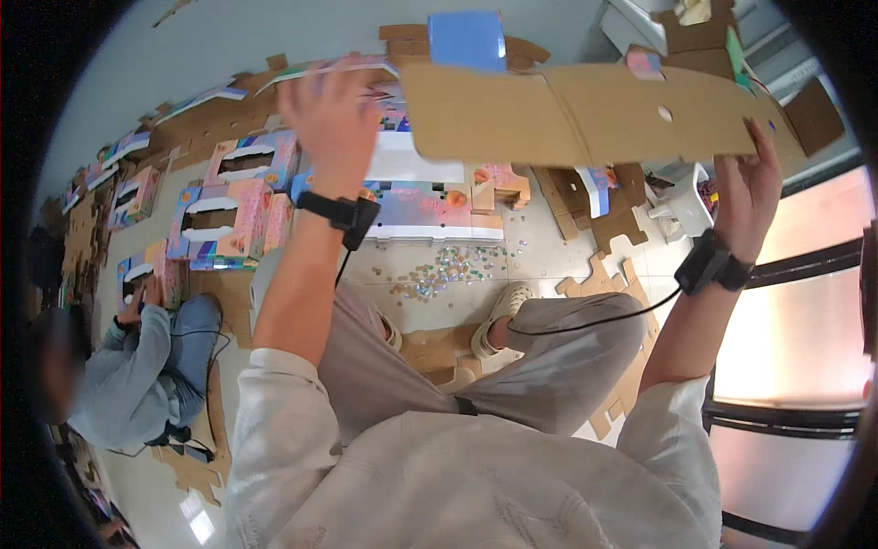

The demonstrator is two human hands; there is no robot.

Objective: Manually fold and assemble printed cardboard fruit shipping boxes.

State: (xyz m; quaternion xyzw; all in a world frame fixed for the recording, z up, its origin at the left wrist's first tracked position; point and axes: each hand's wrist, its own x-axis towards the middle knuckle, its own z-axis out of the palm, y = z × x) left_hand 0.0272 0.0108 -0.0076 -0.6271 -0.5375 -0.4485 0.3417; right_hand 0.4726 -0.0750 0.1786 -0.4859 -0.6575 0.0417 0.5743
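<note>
A large brown cardboard sheet [512,114] with a crease across it and small round holes is held up in front of me. My right hand [752,188] grips its lower edge near the right end, one finger showing on the brown face and the rest partly hidden. My left hand [334,119] is raised beyond the sheet's left end, apart from it, slightly blurred, with fingers stretched out and spread. Below the sheet lies a stack of flat printed carton blanks [416,212], pink and blue with white parts.
Several printed cartons with cut-out openings [224,220] stand to the left. Small round cut-out scraps [448,273] litter the floor before my feet. Brown cardboard offcuts [608,206] lie at right, near a white stool [684,215]. A co-worker [137,366] sits at left, hands on a carton.
</note>
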